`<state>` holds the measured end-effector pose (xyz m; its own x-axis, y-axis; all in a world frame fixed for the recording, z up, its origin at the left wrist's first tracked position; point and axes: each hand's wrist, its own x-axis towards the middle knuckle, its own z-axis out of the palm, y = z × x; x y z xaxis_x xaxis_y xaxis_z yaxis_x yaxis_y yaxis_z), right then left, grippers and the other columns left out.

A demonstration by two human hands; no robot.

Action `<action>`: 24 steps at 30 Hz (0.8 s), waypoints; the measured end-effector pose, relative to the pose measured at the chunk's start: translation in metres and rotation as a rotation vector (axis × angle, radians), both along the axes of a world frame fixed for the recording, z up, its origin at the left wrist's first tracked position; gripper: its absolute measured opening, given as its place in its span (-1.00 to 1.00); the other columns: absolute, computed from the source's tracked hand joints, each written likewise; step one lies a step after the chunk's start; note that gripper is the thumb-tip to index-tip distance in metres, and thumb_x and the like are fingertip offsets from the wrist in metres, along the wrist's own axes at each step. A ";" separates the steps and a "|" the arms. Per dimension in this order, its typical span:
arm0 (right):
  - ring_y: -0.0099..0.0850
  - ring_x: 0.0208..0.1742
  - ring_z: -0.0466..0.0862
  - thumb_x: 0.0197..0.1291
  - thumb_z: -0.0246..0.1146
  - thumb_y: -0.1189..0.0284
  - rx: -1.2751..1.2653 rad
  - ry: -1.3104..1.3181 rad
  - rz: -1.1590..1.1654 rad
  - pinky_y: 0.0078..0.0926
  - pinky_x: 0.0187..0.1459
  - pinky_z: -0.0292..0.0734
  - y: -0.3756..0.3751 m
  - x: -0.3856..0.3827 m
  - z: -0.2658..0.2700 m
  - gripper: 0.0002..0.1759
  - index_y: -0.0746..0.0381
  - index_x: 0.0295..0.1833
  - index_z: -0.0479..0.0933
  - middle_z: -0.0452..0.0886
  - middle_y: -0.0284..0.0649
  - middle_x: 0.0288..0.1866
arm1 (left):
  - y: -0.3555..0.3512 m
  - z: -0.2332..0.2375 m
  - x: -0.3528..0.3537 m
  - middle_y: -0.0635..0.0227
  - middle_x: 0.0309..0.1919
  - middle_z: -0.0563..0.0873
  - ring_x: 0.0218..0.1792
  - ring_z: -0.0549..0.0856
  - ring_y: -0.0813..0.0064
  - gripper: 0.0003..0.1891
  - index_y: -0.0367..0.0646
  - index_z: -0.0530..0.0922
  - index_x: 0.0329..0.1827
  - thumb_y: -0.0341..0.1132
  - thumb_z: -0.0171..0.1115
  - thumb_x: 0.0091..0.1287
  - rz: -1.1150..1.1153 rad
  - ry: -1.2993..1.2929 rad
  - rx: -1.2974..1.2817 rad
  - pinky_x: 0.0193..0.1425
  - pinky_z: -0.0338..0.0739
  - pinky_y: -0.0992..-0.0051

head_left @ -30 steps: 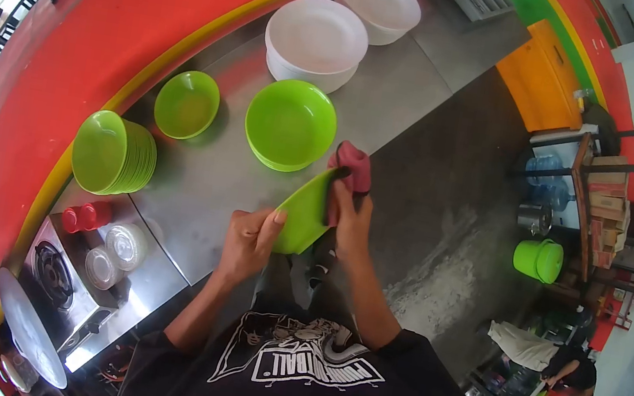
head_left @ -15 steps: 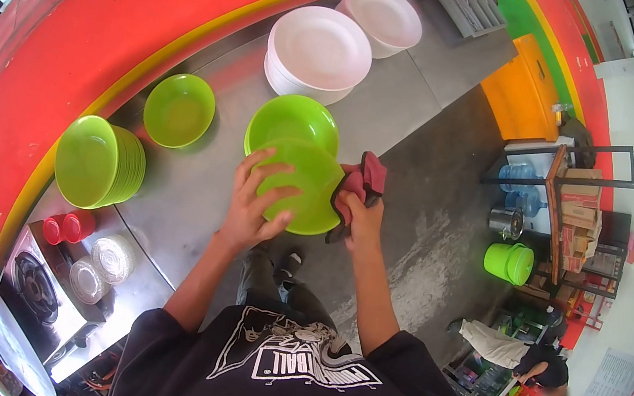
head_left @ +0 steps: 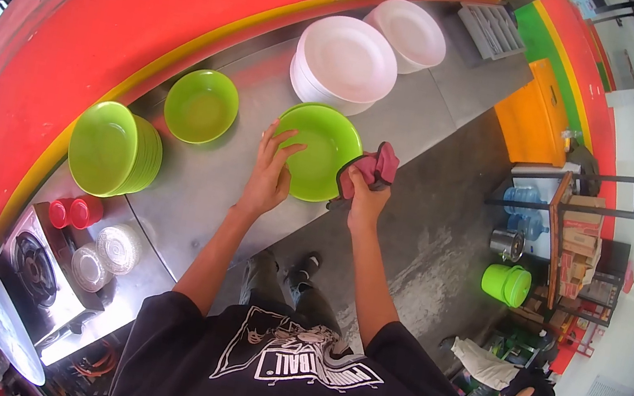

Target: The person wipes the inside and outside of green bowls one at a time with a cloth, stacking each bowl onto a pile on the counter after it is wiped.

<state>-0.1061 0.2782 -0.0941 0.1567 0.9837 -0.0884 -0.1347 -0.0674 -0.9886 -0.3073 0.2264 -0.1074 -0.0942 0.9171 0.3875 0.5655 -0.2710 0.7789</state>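
A bright green bowl point(head_left: 323, 158) is between my hands at the counter's front edge, its inside facing up toward me. My left hand point(head_left: 268, 174) is at its left rim, fingers spread and reaching over the edge; firm contact is hard to make out. At the right rim, my right hand point(head_left: 366, 202) is closed around a dark-edged pink cloth point(head_left: 382, 168) that lies against the bowl. Whether another bowl sits beneath this one is hidden. To the left stand a single green bowl point(head_left: 201, 107) and a tall stack of green bowls point(head_left: 105, 149).
Stacked white plates point(head_left: 347, 58) stand behind the bowl, with another white stack point(head_left: 409, 32) farther back. Red cups point(head_left: 86, 211), clear dishes point(head_left: 118, 248) and a burner point(head_left: 35, 268) are at the lower left. A person point(head_left: 493, 368) bends over at the right.
Two green bowls showed separately between my hands; now one shows there. My hands have moved up and slightly right. The cloth stays in my right hand, and the view has shifted.
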 end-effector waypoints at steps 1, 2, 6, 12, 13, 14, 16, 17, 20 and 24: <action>-0.51 -0.07 0.61 0.19 0.34 0.67 0.021 -0.003 -0.007 -0.48 0.04 0.55 0.001 -0.002 0.001 -0.59 0.31 0.17 0.49 0.62 -0.32 -0.06 | -0.002 -0.001 0.000 0.07 0.39 0.43 0.63 0.06 -0.13 -0.49 -0.21 0.53 0.25 -0.68 0.08 0.20 0.013 0.038 -0.024 0.63 0.03 -0.07; -0.50 -0.05 0.62 0.20 0.34 0.66 0.041 -0.006 -0.017 -0.47 0.06 0.55 0.001 -0.005 0.001 -0.59 0.30 0.17 0.49 0.63 -0.31 -0.05 | -0.004 -0.002 0.001 0.06 0.39 0.43 0.61 0.12 -0.10 -0.54 -0.21 0.52 0.26 -0.64 0.10 0.26 0.064 -0.002 0.004 0.61 0.07 -0.06; -0.45 -0.02 0.65 0.26 0.36 0.58 -0.047 0.180 -0.146 -0.43 0.08 0.56 -0.004 0.001 0.007 -0.62 0.27 0.18 0.51 0.66 -0.27 -0.02 | -0.009 -0.027 0.000 0.06 0.37 0.44 0.49 0.33 0.04 -0.67 -0.25 0.48 0.28 -0.42 0.16 0.49 0.463 -0.356 0.043 0.52 0.25 -0.01; -0.37 -0.10 0.71 0.25 0.40 0.44 -0.246 0.268 -0.269 -0.36 -0.07 0.65 -0.042 0.065 -0.023 -0.68 0.19 0.08 0.55 0.68 -0.27 -0.09 | -0.001 -0.127 -0.097 0.12 0.32 0.48 0.26 0.55 0.22 -0.37 -0.22 0.27 0.42 -0.18 0.37 0.42 0.969 -0.971 -0.229 0.23 0.56 0.10; -0.35 -0.16 0.72 0.24 0.40 0.45 -0.296 0.292 -0.305 -0.35 -0.13 0.68 -0.052 0.073 -0.029 -0.70 0.17 0.07 0.55 0.69 -0.27 -0.12 | 0.001 -0.123 -0.111 0.13 0.32 0.47 0.25 0.56 0.23 -0.32 -0.20 0.23 0.44 -0.18 0.39 0.39 0.931 -1.012 -0.308 0.17 0.61 0.11; -0.38 -0.14 0.72 0.24 0.39 0.47 -0.329 0.296 -0.299 -0.37 -0.11 0.66 -0.062 0.080 -0.034 -0.69 0.18 0.08 0.55 0.69 -0.27 -0.11 | 0.005 -0.118 -0.123 0.14 0.34 0.45 0.24 0.57 0.23 -0.29 -0.17 0.19 0.46 -0.19 0.39 0.38 0.872 -1.044 -0.363 0.10 0.66 0.13; -0.44 -0.11 0.70 0.25 0.38 0.50 -0.390 0.302 -0.288 -0.43 -0.08 0.64 -0.084 0.093 -0.042 -0.68 0.20 0.10 0.54 0.68 -0.29 -0.09 | 0.009 -0.117 -0.134 0.16 0.37 0.41 0.24 0.57 0.24 -0.27 -0.12 0.13 0.49 -0.25 0.36 0.36 0.844 -1.082 -0.408 -0.01 0.73 0.17; -0.42 -0.11 0.70 0.24 0.38 0.50 -0.400 0.294 -0.296 -0.41 -0.07 0.65 -0.095 0.098 -0.047 -0.68 0.19 0.09 0.54 0.68 -0.29 -0.10 | 0.011 -0.122 -0.136 0.17 0.38 0.39 0.26 0.56 0.23 -0.28 -0.10 0.12 0.50 -0.29 0.33 0.36 0.875 -1.089 -0.400 -0.05 0.75 0.19; -0.41 -0.10 0.71 0.22 0.40 0.50 -0.439 0.278 -0.303 -0.39 -0.06 0.65 -0.123 0.104 -0.054 -0.67 0.19 0.09 0.55 0.68 -0.29 -0.11 | 0.012 -0.118 -0.129 0.17 0.40 0.36 0.34 0.50 0.15 -0.29 -0.06 0.11 0.52 -0.36 0.26 0.35 0.930 -1.151 -0.331 0.05 0.72 0.08; -0.44 -0.10 0.68 0.22 0.39 0.51 -0.518 0.296 -0.282 -0.43 -0.07 0.62 -0.145 0.099 -0.053 -0.67 0.21 0.09 0.54 0.66 -0.30 -0.09 | 0.012 -0.159 -0.142 0.13 0.48 0.29 0.45 0.36 -0.02 -0.26 0.02 0.05 0.59 -0.27 0.19 0.38 0.947 -0.853 -0.198 0.37 0.33 -0.27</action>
